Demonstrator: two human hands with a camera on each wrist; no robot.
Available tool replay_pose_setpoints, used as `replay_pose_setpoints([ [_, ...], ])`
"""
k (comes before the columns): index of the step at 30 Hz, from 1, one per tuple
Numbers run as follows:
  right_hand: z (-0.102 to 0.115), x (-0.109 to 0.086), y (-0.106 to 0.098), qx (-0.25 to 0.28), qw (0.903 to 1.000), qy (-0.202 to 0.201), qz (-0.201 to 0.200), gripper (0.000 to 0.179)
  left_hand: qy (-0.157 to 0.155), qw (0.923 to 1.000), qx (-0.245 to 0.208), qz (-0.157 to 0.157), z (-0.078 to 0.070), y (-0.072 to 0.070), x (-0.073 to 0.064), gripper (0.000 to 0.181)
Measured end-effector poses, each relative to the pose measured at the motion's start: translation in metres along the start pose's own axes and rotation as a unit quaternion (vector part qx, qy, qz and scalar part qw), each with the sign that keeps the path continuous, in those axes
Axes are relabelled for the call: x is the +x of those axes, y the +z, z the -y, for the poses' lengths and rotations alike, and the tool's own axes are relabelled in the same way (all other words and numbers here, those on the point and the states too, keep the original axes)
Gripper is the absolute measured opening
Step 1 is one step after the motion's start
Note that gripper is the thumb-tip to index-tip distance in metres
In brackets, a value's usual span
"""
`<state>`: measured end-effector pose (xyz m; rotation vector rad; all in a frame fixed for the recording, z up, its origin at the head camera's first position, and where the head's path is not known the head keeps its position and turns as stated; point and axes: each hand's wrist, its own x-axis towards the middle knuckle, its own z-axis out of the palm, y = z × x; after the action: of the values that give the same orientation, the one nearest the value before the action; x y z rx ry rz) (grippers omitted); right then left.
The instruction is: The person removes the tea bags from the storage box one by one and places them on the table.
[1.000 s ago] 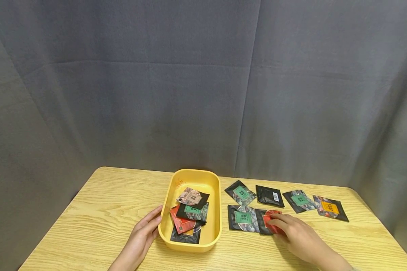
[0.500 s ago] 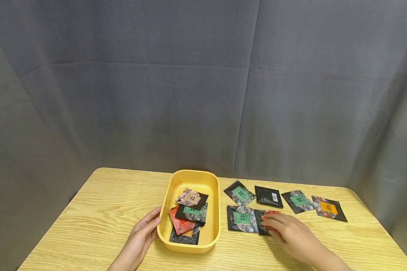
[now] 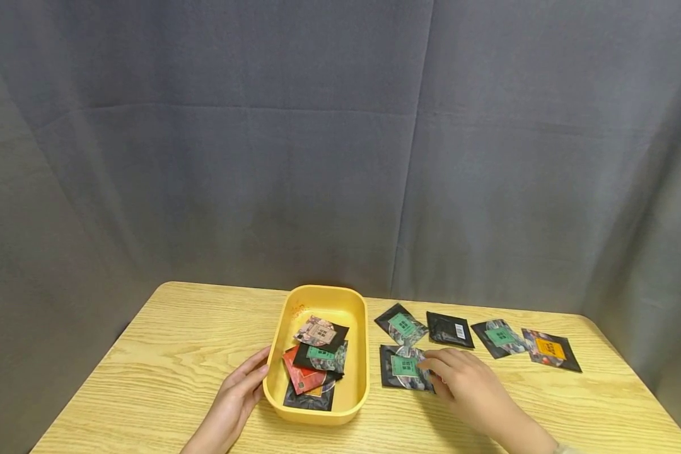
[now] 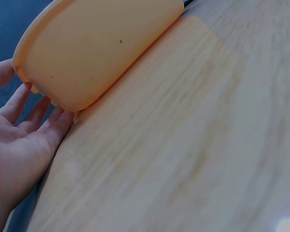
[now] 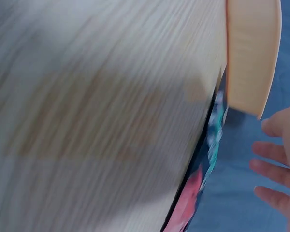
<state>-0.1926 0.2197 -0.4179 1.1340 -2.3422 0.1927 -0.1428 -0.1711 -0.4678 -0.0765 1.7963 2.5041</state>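
Observation:
A yellow plastic bin [image 3: 354,391] holds several flat sachets, one of them a red sachet [image 3: 304,373]. At the bin's left side, my left hand [image 3: 234,397] touches the wall with its fingertips, the fingers loosely extended in the left wrist view. Right of the bin lies a black sachet with a green label [image 3: 404,367]. My right hand [image 3: 471,388] hovers over its right edge; in the right wrist view the fingers [image 5: 270,171] are spread, apart from the sachets. Beneath that hand a red-labelled sachet [image 5: 186,205] lies on the table, hidden in the head view.
Along the back right of the wooden table [image 3: 164,353] lie another green-labelled sachet [image 3: 401,324], a black sachet with a barcode [image 3: 450,329], a third green-labelled sachet [image 3: 500,337] and an orange-labelled sachet [image 3: 552,349]. A grey curtain [image 3: 318,157] hangs behind.
My right hand has shifted left, from the red-labelled sachet to above the edge of the green-labelled one. My left hand and the bin have stayed in place.

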Motion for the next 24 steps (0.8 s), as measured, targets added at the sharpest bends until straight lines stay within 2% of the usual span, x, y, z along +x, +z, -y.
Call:
replay_pose_setpoints([
  [3, 0.009, 0.008, -0.001, -0.002, 1.0000, 0.000, -0.002, 0.036, -0.001, 1.0000, 0.001, 0.002, 0.000, 0.000, 0.000, 0.062],
  [4, 0.012, 0.011, -0.003, -0.002, 1.0000, 0.001, -0.004, 0.025, -0.002, 1.0000, -0.002, 0.001, 0.000, 0.000, 0.000, 0.062],
  [10, 0.031, 0.030, -0.008, 0.012, 0.9996, -0.010, -0.023, 0.026, -0.002, 1.0000, -0.007, 0.001, 0.000, 0.000, 0.000, 0.061],
  [11, 0.034, 0.033, -0.008, 0.015, 0.9996, -0.012, -0.022, 0.035, 0.000, 1.0000, -0.004, 0.002, 0.000, 0.001, 0.000, 0.061],
  [24, 0.054, 0.064, -0.002, 0.032, 0.9988, -0.031, -0.020, 0.026, 0.011, 0.9999, -0.002, 0.003, 0.001, 0.001, 0.000, 0.059],
])
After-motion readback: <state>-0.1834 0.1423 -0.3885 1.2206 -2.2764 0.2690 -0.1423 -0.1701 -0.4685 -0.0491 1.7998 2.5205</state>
